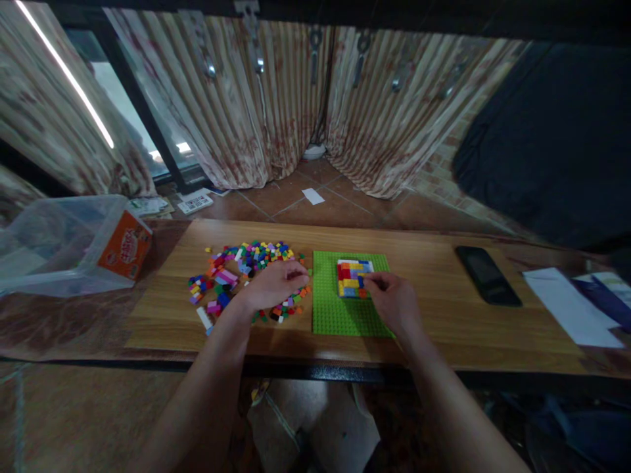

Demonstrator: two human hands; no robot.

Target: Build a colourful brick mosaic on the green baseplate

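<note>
A green studded baseplate (pixel 325 315) lies on the wooden board, with a small block of red, yellow, white, blue and orange bricks (pixel 351 274) built on it. My right hand (pixel 394 299) reaches in from the right, thumb and finger pinched on a small blue brick (pixel 361 282) at the right side of this block. Over the right part of a loose heap of coloured bricks (pixel 261 253), my left hand (pixel 279 284) hovers with its fingers drawn together. Its fingertips are close to the baseplate's left edge; whatever they hold is too small to make out.
On the far left stands a clear plastic box (pixel 73 243) with an orange label. A black phone (pixel 487 276) rests on the right of the wooden board (pixel 434 263), beside white papers (pixel 566 305). Striped curtains (pixel 236 118) hang beyond the table.
</note>
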